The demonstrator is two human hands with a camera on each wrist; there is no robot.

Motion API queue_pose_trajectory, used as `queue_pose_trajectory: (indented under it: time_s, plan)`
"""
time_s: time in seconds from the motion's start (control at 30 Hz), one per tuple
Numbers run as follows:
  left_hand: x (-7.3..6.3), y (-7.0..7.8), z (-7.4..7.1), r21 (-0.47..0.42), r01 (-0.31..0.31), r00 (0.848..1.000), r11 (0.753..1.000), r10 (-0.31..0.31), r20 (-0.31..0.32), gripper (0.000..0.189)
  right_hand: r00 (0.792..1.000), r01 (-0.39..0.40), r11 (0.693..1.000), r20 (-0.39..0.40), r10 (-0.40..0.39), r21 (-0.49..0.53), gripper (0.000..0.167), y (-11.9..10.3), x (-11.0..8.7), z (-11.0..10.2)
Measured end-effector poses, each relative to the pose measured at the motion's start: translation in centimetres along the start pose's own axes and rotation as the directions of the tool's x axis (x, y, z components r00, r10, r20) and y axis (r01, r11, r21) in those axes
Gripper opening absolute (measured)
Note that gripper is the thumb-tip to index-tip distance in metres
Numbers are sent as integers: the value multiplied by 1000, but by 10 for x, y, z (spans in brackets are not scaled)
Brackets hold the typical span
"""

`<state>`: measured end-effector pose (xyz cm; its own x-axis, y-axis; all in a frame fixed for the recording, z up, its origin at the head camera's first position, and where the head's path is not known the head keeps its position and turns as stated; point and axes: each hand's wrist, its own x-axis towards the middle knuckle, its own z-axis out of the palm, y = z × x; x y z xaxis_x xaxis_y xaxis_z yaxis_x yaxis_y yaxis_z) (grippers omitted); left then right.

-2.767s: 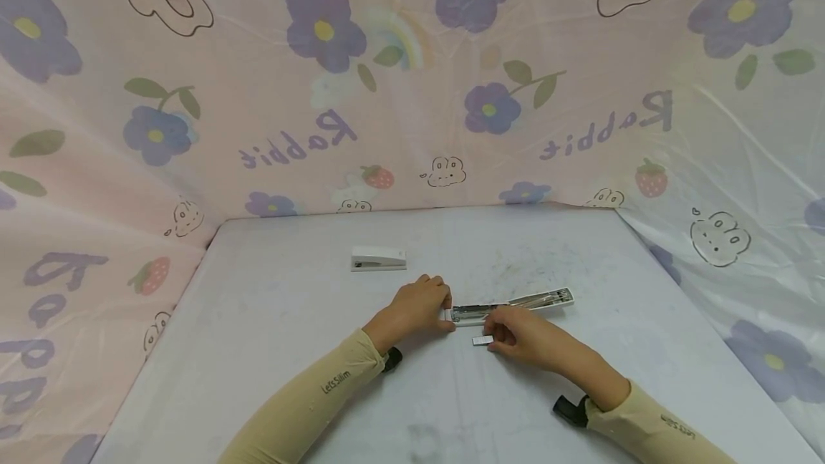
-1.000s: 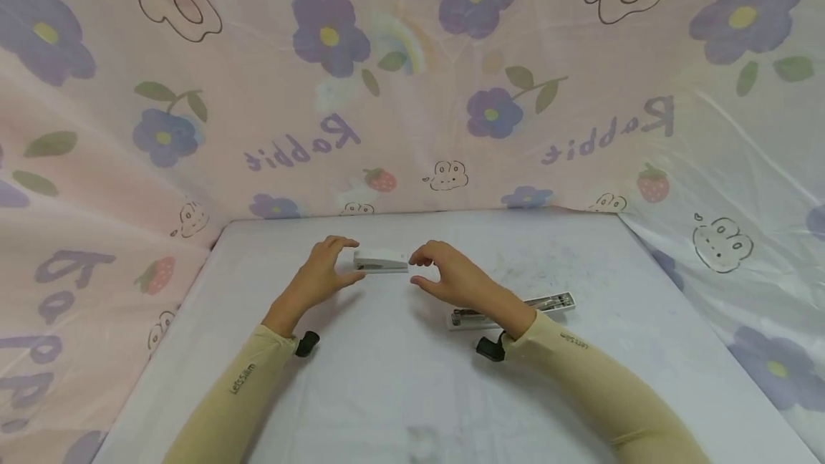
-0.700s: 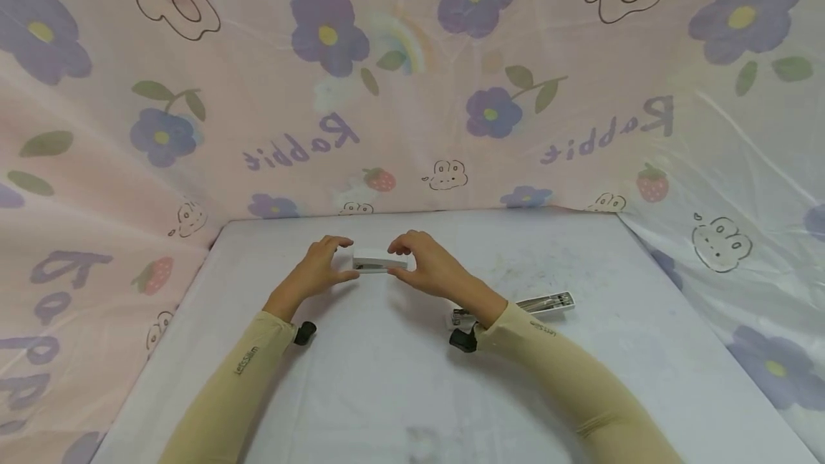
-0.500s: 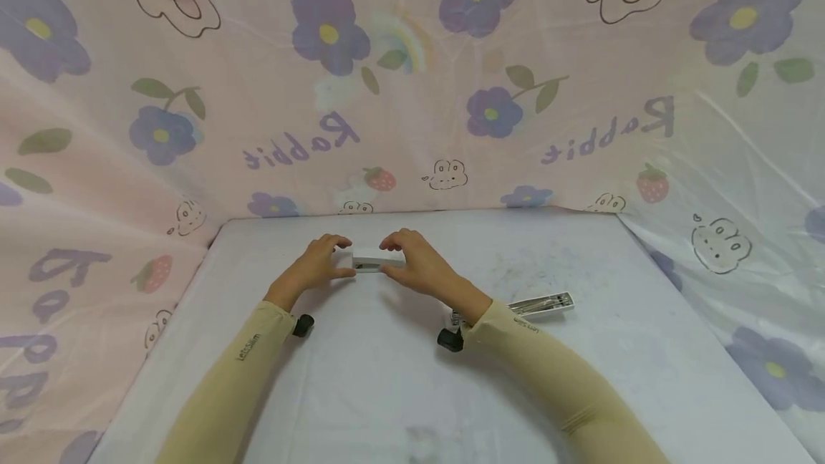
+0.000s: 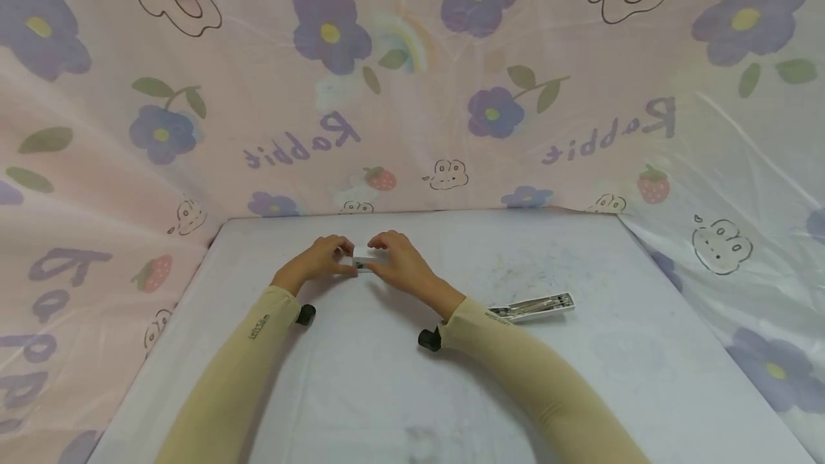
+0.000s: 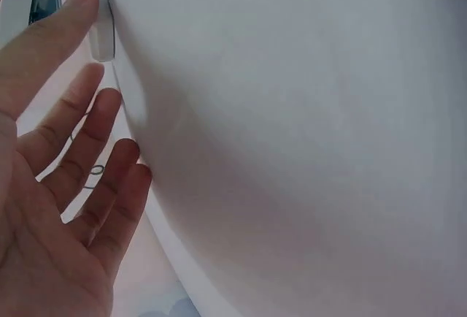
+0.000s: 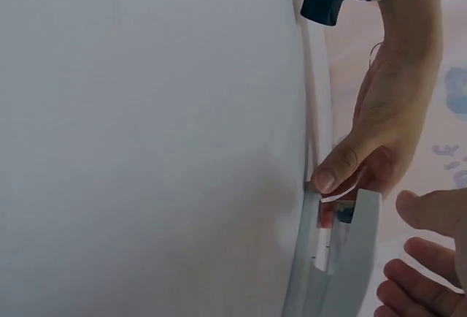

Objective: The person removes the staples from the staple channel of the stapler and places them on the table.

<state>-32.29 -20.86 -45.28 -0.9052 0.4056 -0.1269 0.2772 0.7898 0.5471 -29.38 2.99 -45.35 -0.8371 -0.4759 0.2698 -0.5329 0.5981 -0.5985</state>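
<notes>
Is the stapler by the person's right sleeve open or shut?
Open. The stapler shows its metal insides; the right sleeve hides one end.

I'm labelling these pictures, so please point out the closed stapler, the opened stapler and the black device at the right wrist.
Closed stapler (image 7: 355,257): right wrist view, on its white upper arm.
Opened stapler (image 5: 538,306): head view, on its metal inside.
Black device (image 5: 428,340): head view, on its body.
</notes>
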Motion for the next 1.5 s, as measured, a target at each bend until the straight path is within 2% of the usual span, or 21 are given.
queue_pose_trajectory:
  time_s: [0.2, 0.47, 0.7, 0.93, 1.13, 1.5]
  plan:
    - [3, 1, 1, 32, 10, 1000, 999, -11, 18, 47, 1000, -21, 999, 15, 20, 27, 41, 3, 8, 5]
    - [4, 0, 5, 70, 8, 1000, 997, -9, 22, 46, 996, -63, 990, 68, 54, 128, 42, 13, 17, 10]
    - [4, 6, 3, 66, 2, 1000, 998, -2, 0, 53, 992, -95, 990, 93, 86, 104, 40, 20, 24, 15]
    - [5, 5, 3, 78, 21, 1000, 997, -21, -4, 50, 986, -127, 988, 119, 116, 91, 42, 19, 24, 15]
    - [6, 6, 4, 67, 37, 999, 997, -37, -4, 49, 986, -115, 986, 133, 99, 119, 44, 22, 25, 12]
    - [2, 19, 2, 130, 56, 998, 990, -56, -9, 44, 984, -143, 982, 129, 127, 120, 41, 24, 29, 14]
